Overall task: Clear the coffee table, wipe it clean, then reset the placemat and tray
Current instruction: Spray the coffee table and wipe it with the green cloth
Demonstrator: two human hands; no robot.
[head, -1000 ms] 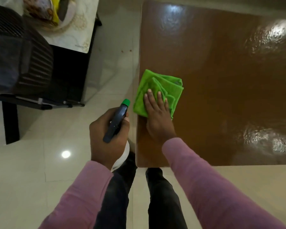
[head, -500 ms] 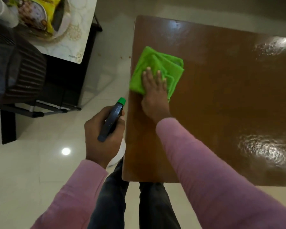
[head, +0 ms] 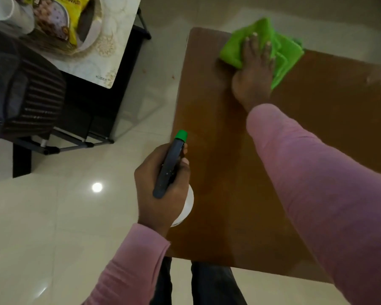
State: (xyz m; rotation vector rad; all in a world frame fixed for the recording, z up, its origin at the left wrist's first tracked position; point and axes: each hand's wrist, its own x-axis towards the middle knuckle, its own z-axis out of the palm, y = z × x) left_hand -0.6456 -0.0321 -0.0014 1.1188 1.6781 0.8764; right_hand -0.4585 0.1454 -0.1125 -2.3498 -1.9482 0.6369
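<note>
A brown coffee table (head: 224, 194) fills the right of the head view, bare and glossy. A folded green cloth (head: 284, 49) lies at its far left corner, partly over the far edge. My right hand (head: 254, 71) presses flat on the cloth with fingers spread. My left hand (head: 161, 190) hovers at the table's left edge, wrapped around a spray bottle (head: 172, 166) with a dark trigger head, green nozzle and white body. The placemat (head: 112, 51) with floral print rests on a black stand at upper left.
On the placemat sit a round tray (head: 90, 38) holding a yellow snack packet (head: 64, 14) and a white cup (head: 0, 7). A dark chair (head: 24, 93) stands at left. Glossy cream floor tiles surround the table; my legs (head: 207, 285) are at its near edge.
My right hand has pushed the green cloth away from me along the left side to the table's far corner. My left hand keeps holding the spray bottle in much the same place.
</note>
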